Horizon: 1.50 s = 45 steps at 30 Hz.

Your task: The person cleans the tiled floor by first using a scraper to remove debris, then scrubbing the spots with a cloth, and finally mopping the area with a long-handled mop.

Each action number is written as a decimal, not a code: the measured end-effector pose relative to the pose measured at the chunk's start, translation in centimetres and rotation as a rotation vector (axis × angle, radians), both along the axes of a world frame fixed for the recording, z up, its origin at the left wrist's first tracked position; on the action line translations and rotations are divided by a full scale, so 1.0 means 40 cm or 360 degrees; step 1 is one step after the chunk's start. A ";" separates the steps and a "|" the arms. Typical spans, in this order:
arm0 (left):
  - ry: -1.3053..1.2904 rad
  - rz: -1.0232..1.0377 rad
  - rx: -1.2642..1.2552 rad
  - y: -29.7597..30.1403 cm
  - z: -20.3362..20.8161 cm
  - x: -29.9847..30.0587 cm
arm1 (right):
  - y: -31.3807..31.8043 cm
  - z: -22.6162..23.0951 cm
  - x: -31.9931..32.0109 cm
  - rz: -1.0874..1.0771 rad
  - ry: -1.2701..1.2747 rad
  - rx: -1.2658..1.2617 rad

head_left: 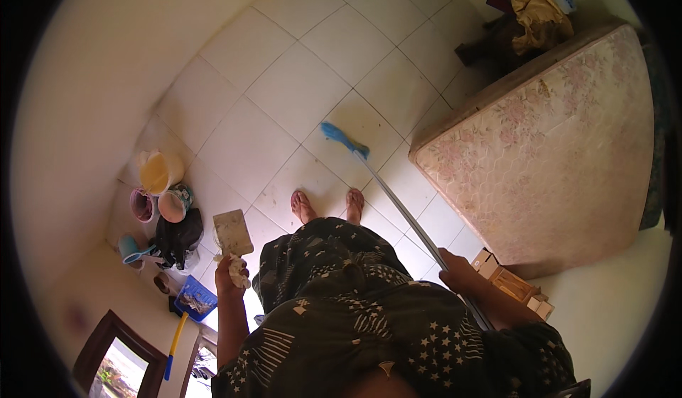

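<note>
My right hand (462, 274) is wrapped round the grey pole of a broom (398, 203). Its blue head (343, 138) rests on the tiles ahead of my feet. On the other side, my left hand (229, 277) is closed on a crumpled whitish wad (239, 273), which looks like paper or cloth. A flat, squarish, stained off-white piece (233, 233) sticks out just beyond those fingers. Whether it is a scraper, a pan or a board, and how the fingers hold it, I cannot tell.
A floral mattress (547, 149) leans at the right, with wooden pieces (515, 284) below it and cloth (529, 11) heaped behind. Along the left wall stand a cream bucket (158, 173), smaller pails, a black bag (177, 238) and a blue basket (195, 300). A yellow-and-blue pole (176, 345) stands near the doorway.
</note>
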<state>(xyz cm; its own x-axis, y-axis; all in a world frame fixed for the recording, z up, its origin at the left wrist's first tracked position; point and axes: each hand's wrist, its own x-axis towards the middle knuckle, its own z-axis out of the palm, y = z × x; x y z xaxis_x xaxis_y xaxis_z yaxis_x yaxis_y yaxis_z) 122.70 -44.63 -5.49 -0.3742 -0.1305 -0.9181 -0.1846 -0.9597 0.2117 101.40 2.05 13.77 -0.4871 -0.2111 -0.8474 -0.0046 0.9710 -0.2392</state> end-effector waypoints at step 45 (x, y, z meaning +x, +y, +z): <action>-0.0210 0.0664 -0.0499 0.451 0.138 1.056 | -0.129 -0.402 0.483 0.1441 0.0563 -0.0023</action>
<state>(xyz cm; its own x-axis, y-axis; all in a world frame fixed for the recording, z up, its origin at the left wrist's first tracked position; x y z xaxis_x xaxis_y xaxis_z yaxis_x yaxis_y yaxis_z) 164.93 -26.59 0.04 -0.1161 -0.5189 -0.8469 0.1548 -0.8517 0.5006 120.73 -3.11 -2.29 -0.3609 -0.6406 -0.6778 -0.8225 0.5612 -0.0924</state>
